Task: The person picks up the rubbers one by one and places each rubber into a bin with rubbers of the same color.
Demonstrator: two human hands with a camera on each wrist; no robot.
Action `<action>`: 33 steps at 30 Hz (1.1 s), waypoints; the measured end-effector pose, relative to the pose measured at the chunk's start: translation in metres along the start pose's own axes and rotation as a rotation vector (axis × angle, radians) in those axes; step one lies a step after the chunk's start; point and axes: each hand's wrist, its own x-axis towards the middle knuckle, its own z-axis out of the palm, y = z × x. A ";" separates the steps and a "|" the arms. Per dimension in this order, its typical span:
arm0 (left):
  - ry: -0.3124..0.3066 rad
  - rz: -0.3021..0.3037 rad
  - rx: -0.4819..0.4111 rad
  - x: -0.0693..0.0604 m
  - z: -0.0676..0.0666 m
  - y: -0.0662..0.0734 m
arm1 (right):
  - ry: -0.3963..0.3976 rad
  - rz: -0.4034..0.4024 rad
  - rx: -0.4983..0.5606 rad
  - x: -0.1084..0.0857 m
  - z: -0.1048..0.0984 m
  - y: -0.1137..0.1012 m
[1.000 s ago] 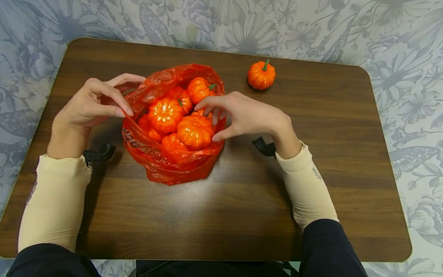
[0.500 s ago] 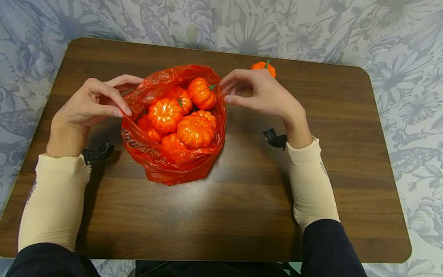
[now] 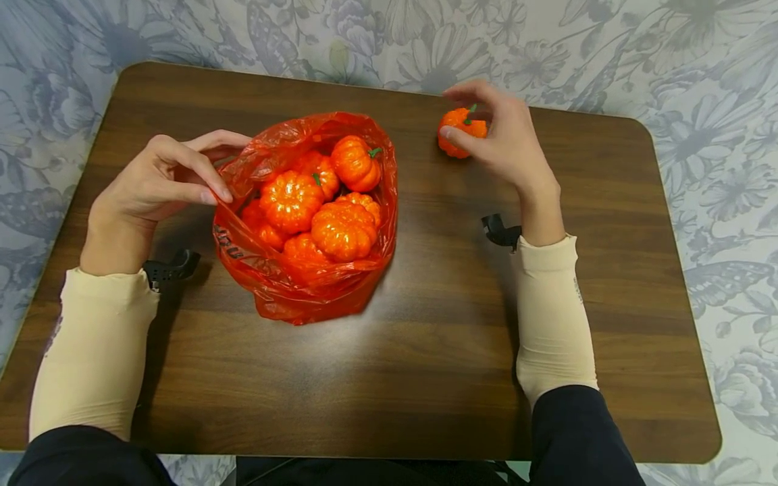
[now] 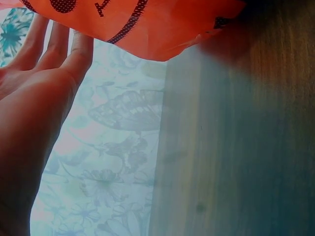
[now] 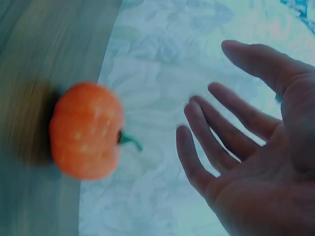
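A red plastic bag (image 3: 310, 297) stands with its mouth spread on the table, several small orange pumpkins (image 3: 343, 231) inside. My left hand (image 3: 154, 179) pinches the bag's left rim between thumb and fingers; the left wrist view shows the bag's printed side (image 4: 162, 29) above the table. Over a lone orange pumpkin (image 3: 452, 143) with a green stem, at the back of the table, hovers my right hand (image 3: 507, 138), thumb and fingers spread. In the right wrist view a gap separates the fingers (image 5: 216, 132) from that pumpkin (image 5: 86, 130).
The brown wooden table (image 3: 389, 398) has rounded corners and meets a wall with floral wallpaper (image 3: 437, 47) at the back. Black camera mounts (image 3: 173, 266) stick out inward from both wrists.
My right hand has left the bag's mouth and moved right and away from me to the lone pumpkin. The left hand and the bag have hardly moved.
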 end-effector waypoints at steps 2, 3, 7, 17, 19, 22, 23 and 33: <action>0.002 -0.002 0.001 0.000 -0.001 0.000 | 0.042 0.034 -0.005 0.000 -0.003 0.004; 0.002 -0.003 0.000 -0.001 -0.001 0.000 | 0.057 0.058 -0.008 0.000 -0.005 0.008; -0.005 -0.002 -0.009 0.000 -0.001 -0.001 | 0.085 0.135 -0.015 0.001 -0.011 0.025; 0.011 -0.009 -0.024 -0.001 -0.001 -0.001 | 0.088 0.268 0.041 -0.001 -0.027 0.060; 0.009 -0.004 -0.028 -0.002 -0.001 -0.001 | 0.060 0.274 0.039 0.000 -0.025 0.064; 0.004 0.004 -0.033 -0.002 0.000 -0.001 | -0.001 0.281 0.036 0.002 -0.019 0.068; 0.003 0.003 -0.033 -0.001 -0.001 -0.001 | -0.023 0.285 0.032 0.002 -0.016 0.070; 0.014 -0.008 -0.006 -0.001 -0.001 0.000 | -0.121 0.305 -0.003 0.008 0.004 0.075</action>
